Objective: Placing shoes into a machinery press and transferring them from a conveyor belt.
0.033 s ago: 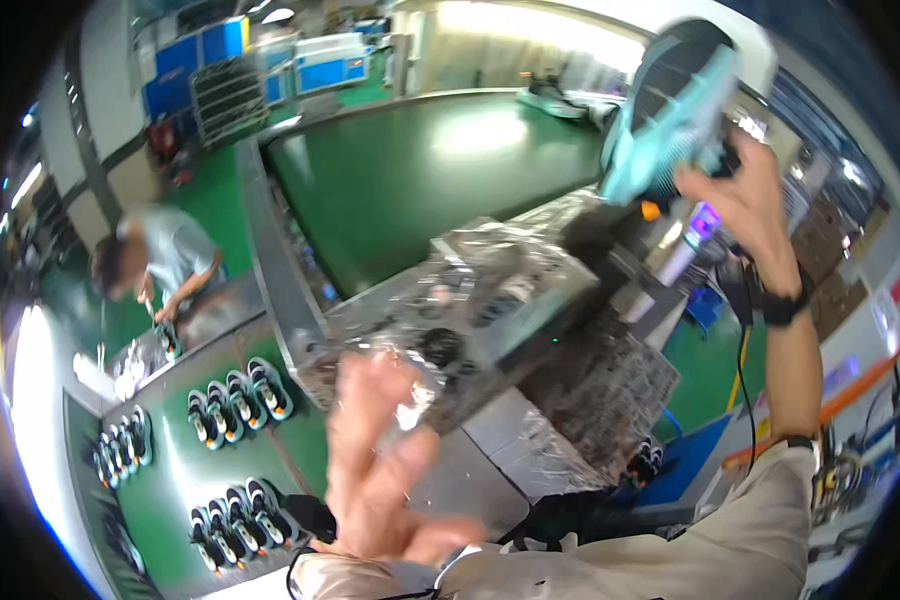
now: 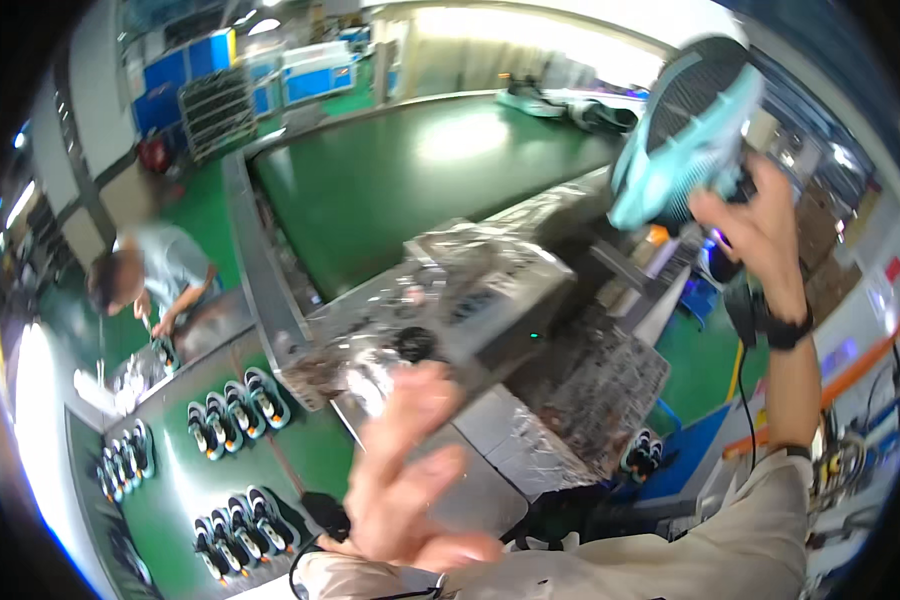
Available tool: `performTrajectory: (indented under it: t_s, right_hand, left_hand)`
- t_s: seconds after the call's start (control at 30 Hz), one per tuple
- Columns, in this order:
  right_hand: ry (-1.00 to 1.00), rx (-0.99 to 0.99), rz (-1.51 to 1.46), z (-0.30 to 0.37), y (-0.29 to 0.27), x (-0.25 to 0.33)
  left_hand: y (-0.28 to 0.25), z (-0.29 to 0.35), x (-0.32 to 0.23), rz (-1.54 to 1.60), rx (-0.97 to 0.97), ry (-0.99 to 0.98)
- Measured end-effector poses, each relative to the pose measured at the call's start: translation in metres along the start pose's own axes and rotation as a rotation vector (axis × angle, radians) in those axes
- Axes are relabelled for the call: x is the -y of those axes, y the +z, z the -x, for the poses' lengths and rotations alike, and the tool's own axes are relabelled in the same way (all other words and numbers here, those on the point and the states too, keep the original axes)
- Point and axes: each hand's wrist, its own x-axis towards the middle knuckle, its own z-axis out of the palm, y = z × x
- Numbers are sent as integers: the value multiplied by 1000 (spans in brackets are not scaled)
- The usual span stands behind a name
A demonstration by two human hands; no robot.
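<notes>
My right hand (image 2: 755, 225) grips a light teal sneaker (image 2: 685, 130) from its lower right side. The shoe is raised at the upper right and tilted, its teal and dark underside turned toward me. A strap circles that wrist. My left hand (image 2: 405, 480), slightly blurred, is empty, with fingers apart and palm up. It hovers at the near edge of a foil-covered machine (image 2: 490, 290), close to a round black knob (image 2: 415, 344).
Beyond the machine runs a wide green conveyor belt (image 2: 370, 190) with more shoes (image 2: 560, 108) at its far end. Several sneakers stand in rows on a green surface (image 2: 180, 480) at left. A co-worker (image 2: 165, 275) handles something at a bench on the left.
My left hand has shifted right and slightly down. The right hand and the sneaker have moved a little right and down in the picture, while the machine and belt have slid slightly left.
</notes>
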Motion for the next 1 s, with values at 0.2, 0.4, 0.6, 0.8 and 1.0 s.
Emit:
performTrajectory:
  t_s: [0.2, 0.4, 0.6, 0.8, 1.0]
  right_hand:
    - [416, -238, -38, 222, -131, 26]
    - [795, -491, 29, 420, -200, 45]
    - [1088, -1094, -47, 602, -253, 64]
    - [1207, -1571, 246, 738, -316, 87]
    - [1279, -1678, 653, 806, -364, 133]
  left_hand:
    - [197, 7, -22, 659, 396, -419]
    - [394, 72, -142, 1120, 716, -848]
    - [517, 153, -288, 1232, 1148, -989]
    - [650, 236, -384, 1245, 1475, -759]
    - [827, 332, -474, 747, 1393, -477]
